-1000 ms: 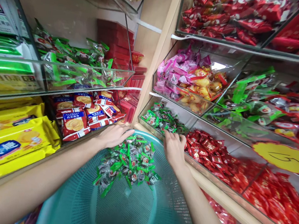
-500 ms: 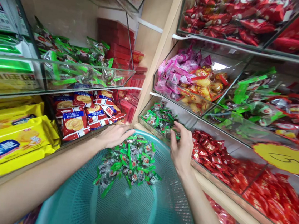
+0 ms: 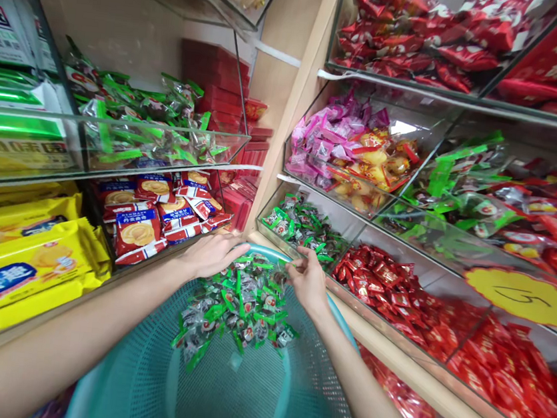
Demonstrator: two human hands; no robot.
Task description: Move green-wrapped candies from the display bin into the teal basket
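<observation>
A teal plastic basket holds a heap of small green-and-clear wrapped candies at its far side. My left hand lies over the basket's far left rim, fingers stretched out. Over the far right rim, my right hand has thumb and fingers pinched on a wrapped candy, close beside the heap. Behind that hand, more of the same green candies lie in a low clear shelf bin.
Right of that bin are red wrapped candies and a yellow price tag. Pink packets fill a bin above. On the left shelf lie red-and-blue biscuit packets and yellow packs. A wooden post stands between the shelves.
My right hand has moved left and down from the green candy bin to the basket's far side, with a candy in its fingers. My left hand has stayed at the rim.
</observation>
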